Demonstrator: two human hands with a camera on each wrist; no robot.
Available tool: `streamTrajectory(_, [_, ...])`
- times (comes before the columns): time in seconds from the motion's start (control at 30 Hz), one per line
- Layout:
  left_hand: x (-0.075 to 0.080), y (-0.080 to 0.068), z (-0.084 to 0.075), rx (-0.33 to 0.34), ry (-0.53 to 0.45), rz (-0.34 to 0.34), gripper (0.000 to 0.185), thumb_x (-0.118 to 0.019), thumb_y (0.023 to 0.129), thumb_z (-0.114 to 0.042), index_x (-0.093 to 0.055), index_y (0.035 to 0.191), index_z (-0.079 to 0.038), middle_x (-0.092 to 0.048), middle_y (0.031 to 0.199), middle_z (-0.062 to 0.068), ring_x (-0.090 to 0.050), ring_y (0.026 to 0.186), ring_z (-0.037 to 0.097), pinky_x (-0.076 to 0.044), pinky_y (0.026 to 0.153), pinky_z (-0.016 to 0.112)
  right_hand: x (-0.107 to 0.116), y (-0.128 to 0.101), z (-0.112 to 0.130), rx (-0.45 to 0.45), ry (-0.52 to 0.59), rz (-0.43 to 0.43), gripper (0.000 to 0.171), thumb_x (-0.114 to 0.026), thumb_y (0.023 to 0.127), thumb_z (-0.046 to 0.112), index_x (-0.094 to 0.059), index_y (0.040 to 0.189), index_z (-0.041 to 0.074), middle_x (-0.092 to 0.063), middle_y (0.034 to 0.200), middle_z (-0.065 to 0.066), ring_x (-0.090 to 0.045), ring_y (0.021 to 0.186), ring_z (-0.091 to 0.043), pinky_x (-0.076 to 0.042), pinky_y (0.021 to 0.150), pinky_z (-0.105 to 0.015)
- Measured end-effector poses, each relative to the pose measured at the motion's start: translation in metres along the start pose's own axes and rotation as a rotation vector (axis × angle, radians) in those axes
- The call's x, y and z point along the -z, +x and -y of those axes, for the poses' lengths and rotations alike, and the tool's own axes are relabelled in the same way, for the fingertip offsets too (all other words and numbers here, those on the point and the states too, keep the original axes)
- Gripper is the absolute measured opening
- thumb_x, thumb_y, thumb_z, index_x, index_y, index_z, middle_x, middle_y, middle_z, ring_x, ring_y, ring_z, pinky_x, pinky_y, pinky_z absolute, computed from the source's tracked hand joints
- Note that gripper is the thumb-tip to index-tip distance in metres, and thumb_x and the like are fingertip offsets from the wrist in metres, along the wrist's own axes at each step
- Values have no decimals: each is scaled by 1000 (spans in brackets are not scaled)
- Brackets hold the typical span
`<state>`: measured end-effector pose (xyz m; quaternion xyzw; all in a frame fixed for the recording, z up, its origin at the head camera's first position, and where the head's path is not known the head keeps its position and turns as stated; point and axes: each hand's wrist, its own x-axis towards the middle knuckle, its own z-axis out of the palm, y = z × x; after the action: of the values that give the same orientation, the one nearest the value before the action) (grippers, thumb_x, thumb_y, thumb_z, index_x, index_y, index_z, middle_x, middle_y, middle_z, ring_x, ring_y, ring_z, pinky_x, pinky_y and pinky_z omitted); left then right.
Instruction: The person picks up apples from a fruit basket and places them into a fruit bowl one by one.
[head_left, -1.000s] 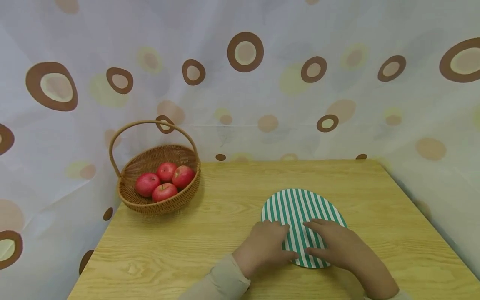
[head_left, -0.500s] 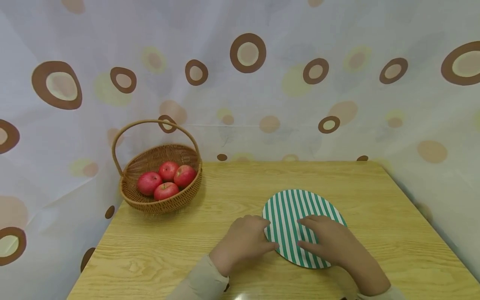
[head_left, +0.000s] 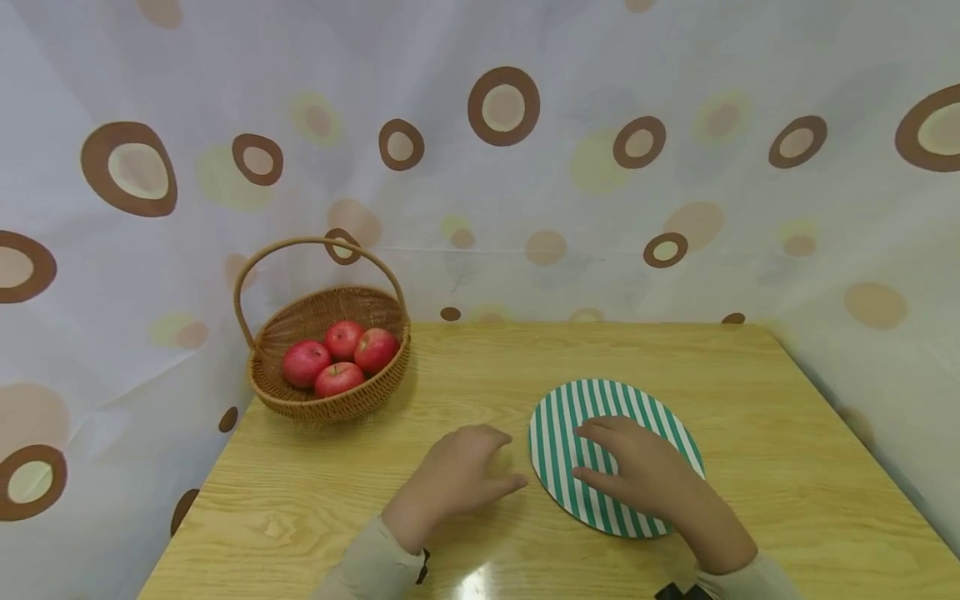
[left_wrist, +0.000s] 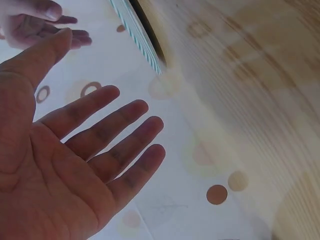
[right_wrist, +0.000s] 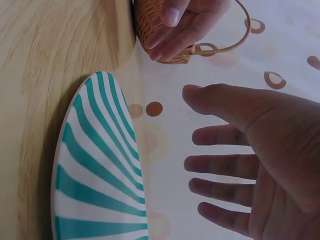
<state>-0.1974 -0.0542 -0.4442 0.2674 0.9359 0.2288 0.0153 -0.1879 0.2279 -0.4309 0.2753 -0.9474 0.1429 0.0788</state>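
Note:
A round, flat board (head_left: 558,454) with green and white stripes lies on the wooden table. Above its middle hovers my right hand (head_left: 637,467), fingers extended and nothing held; the right wrist view shows a gap between the fingers (right_wrist: 220,164) and the striped board (right_wrist: 100,170). To the left of the board is my left hand (head_left: 453,475), spread and holding nothing, apart from the board. In the left wrist view its palm and straight fingers (left_wrist: 122,150) show, with only the board's edge (left_wrist: 137,35) beyond.
A wicker basket (head_left: 375,390) with a tall handle stands at the table's back left, holding several red apples (head_left: 339,380). A white sheet (head_left: 547,183) patterned with brown rings hangs behind and beside the wooden table (head_left: 480,367).
My left hand has moved left, off the striped board. My right hand has shifted slightly left and away over the board. The board and basket stay in place, while the head view turns slightly.

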Motion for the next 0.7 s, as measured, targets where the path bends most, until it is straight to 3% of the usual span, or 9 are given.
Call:
streamTrajectory(0.37, [15,-25,26,88,-81,-51,58,-76,98,-47,-69,138,-5,-71,139,11,-66,132,31,-54,111,50,-6,13,10,42,-21,-62,53,-83,92,40,-73,133,8,-68,142,-16,-63,133,-40,-56,106,-59])
streamTrajectory(0.7, [29,-40,44,139,-93,-91,56,-76,97,-45,-70,136,-5,-71,139,12,-64,135,35,-51,115,52,-16,29,17,79,8,-78,53,-83,92,37,-72,135,8,-66,144,-18,-63,134,-40,-54,108,-59])
